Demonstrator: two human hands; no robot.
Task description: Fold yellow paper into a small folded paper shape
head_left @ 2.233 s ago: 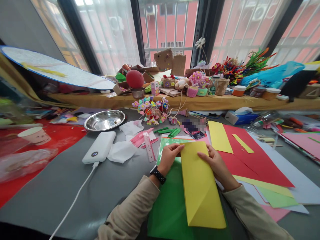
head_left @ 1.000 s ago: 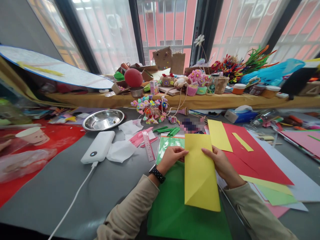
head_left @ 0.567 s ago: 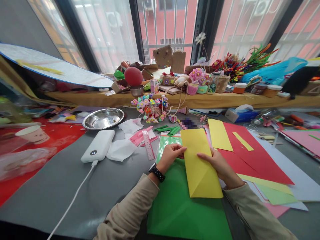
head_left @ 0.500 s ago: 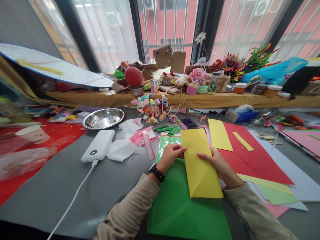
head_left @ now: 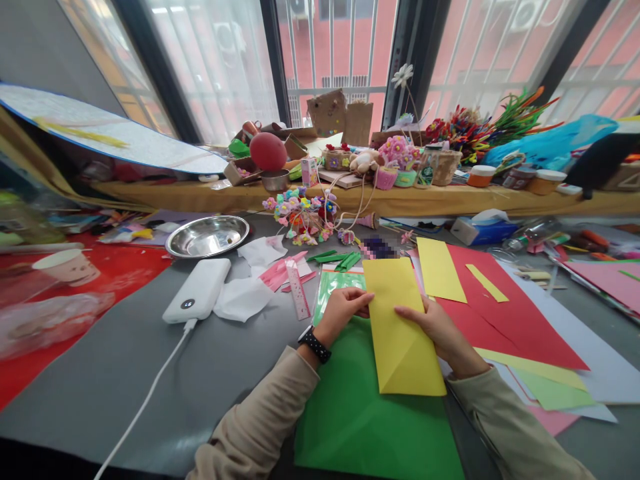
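Between my two hands is a folded sheet of yellow paper [head_left: 400, 333], held tilted over a large green sheet [head_left: 370, 420]. My left hand [head_left: 345, 310] pinches its left edge between thumb and fingers. On the right edge, my right hand [head_left: 440, 330] grips it with the thumb on top and the fingers hidden behind. Crease lines show near the paper's lower end. Just beyond my left hand lie a clear packet of green paper [head_left: 340, 280], some folded green strips [head_left: 343, 259] and a pink ruler [head_left: 299, 290].
To the right are red paper [head_left: 510, 307], yellow pieces and white sheets. A white power bank [head_left: 197, 291] with a cable, white scraps and a metal dish [head_left: 207, 237] lie left. Pipe-cleaner flowers [head_left: 303, 213] stand ahead, below a cluttered windowsill [head_left: 215, 197].
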